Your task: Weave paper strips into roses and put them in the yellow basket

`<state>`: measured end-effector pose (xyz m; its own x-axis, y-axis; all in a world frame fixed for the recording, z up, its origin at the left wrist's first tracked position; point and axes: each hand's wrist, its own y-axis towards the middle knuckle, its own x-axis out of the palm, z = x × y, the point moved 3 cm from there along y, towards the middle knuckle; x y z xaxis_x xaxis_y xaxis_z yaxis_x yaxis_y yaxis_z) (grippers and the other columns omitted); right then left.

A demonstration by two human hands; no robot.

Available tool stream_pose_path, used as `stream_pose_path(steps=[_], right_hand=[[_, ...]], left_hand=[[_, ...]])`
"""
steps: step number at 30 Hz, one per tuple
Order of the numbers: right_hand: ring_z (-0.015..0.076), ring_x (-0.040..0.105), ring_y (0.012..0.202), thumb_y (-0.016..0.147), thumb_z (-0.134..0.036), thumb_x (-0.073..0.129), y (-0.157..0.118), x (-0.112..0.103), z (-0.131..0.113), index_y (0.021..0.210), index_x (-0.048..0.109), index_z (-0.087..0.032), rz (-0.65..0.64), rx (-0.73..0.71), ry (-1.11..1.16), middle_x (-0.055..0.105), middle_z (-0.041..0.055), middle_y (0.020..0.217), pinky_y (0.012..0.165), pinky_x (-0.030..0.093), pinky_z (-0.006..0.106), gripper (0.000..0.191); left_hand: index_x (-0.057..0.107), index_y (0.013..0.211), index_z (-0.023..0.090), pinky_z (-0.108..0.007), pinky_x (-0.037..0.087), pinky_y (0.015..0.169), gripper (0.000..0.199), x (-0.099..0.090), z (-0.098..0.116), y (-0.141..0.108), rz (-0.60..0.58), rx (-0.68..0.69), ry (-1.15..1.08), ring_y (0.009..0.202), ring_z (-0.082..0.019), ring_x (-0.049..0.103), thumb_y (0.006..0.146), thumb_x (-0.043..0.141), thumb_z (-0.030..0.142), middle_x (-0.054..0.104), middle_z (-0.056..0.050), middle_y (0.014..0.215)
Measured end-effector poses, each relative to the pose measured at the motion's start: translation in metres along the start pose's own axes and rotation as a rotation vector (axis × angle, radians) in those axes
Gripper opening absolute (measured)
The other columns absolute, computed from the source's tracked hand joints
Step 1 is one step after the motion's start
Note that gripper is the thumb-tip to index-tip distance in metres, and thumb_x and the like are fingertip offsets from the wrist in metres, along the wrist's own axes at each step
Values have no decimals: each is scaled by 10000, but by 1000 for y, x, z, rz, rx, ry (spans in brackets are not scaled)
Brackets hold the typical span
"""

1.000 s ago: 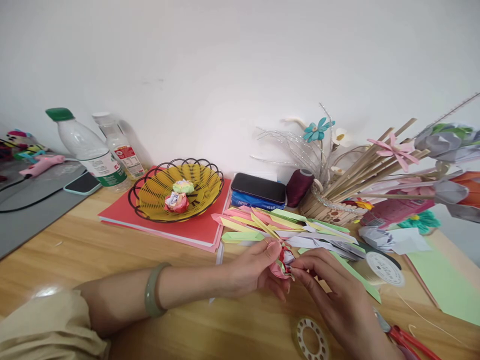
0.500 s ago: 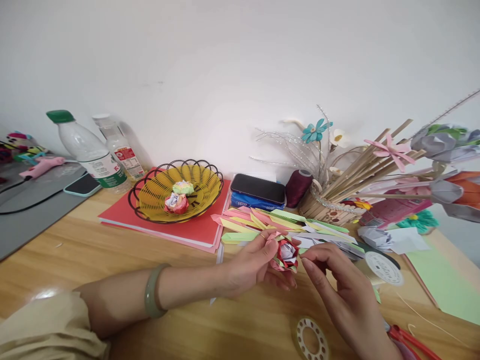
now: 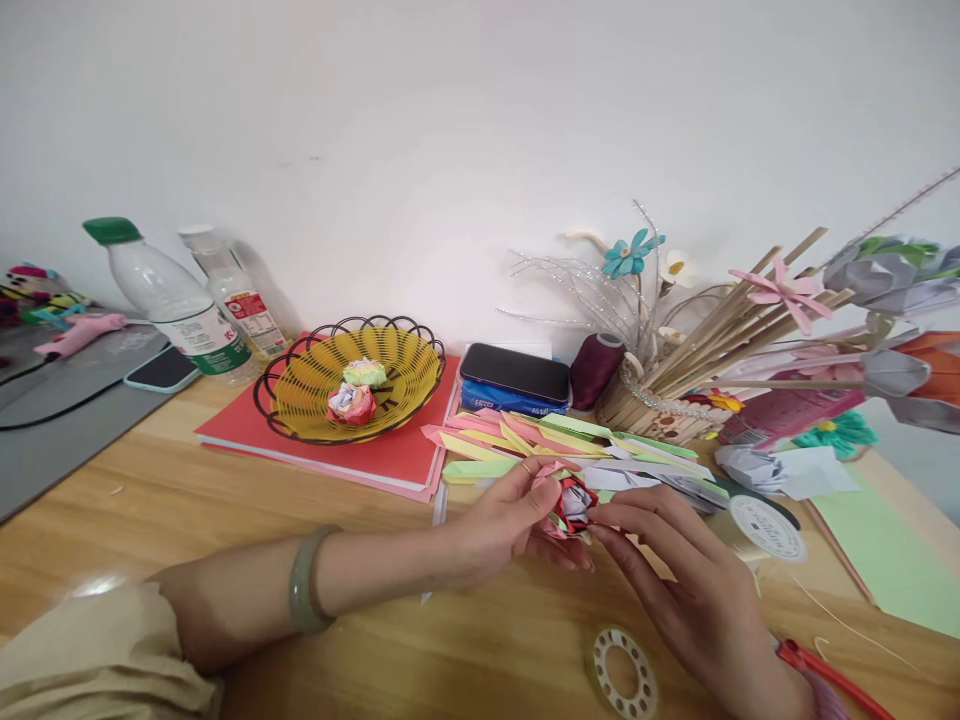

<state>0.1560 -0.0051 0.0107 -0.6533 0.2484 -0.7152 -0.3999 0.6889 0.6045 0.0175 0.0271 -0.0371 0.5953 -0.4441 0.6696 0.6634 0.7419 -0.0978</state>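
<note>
A layered paper flower [image 3: 574, 505] with a white heart, red inner petals and pink and pale green outer ones sits in the left hand [image 3: 517, 520], above the wooden table [image 3: 420, 680] and just in front of the loose pile of folded coloured paper strips [image 3: 491, 440]. That hand is closed around its left side, thumb over the outer petals, other fingers behind. The right hand [image 3: 682, 580] has thumb and forefinger drawn narrow at the flower's right rim; whether a petal is pinched between them, I cannot tell. The flower should be very light, crisp at its folds yet easily crushed, and not slippery; a gentle hold low on the outer layers, with fingertips only on petal edges, would suit it.
</note>
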Motion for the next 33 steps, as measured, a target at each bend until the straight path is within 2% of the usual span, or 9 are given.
stream_pose_path(steps=[7, 15, 21, 25, 30, 33], right_hand=[[177, 576, 797, 804, -153, 548, -3, 2, 3, 976, 553, -224, -25, -31, -66, 588, 61, 859, 646, 490, 306, 186], [165, 548, 718, 794, -112, 544, -5, 1, -1, 974, 546, -192, -34, -150, -196, 599, 59, 814, 630, 468, 311, 197], [174, 554, 692, 807, -147, 514, -4, -1, -6, 967, 573, -191, -63, -193, -277, 618, 65, 793, 603, 454, 308, 176], [167, 566, 712, 811, -142, 513, -2, 0, -4, 938, 545, -215, -67, -119, -156, 602, 47, 794, 635, 466, 309, 150], [164, 571, 796, 817, -156, 514, 2, 2, -4, 924, 541, -214, -141, 6, 31, 587, 47, 844, 652, 485, 281, 125], [154, 567, 771, 826, -159, 505, 4, 2, -4, 858, 549, -211, -151, 60, 106, 580, 35, 809, 640, 477, 264, 75]], left_hand=[[428, 1034, 190, -240, 473, 544, 470, 1, 0, -1, -14, -13, 36, 536, -97, 586, 719, 572, 507, 568, 14, 707], [426, 977, 170, -232, 474, 538, 497, 2, 0, -1, 6, -33, 19, 531, -96, 586, 678, 606, 523, 567, 11, 715], [433, 963, 165, -231, 479, 544, 483, 2, -1, -1, 2, -38, -7, 534, -94, 592, 676, 620, 506, 573, 8, 737], [430, 970, 165, -231, 481, 543, 452, 2, -1, -1, -7, -42, -18, 536, -95, 596, 704, 603, 486, 576, 5, 734], [429, 972, 157, -218, 487, 542, 523, 3, 0, -1, 37, -45, -25, 551, -88, 591, 644, 654, 496, 567, 11, 740], [431, 959, 160, -217, 487, 540, 507, 2, 0, -1, 25, -42, -28, 553, -87, 591, 649, 648, 497, 569, 11, 741]])
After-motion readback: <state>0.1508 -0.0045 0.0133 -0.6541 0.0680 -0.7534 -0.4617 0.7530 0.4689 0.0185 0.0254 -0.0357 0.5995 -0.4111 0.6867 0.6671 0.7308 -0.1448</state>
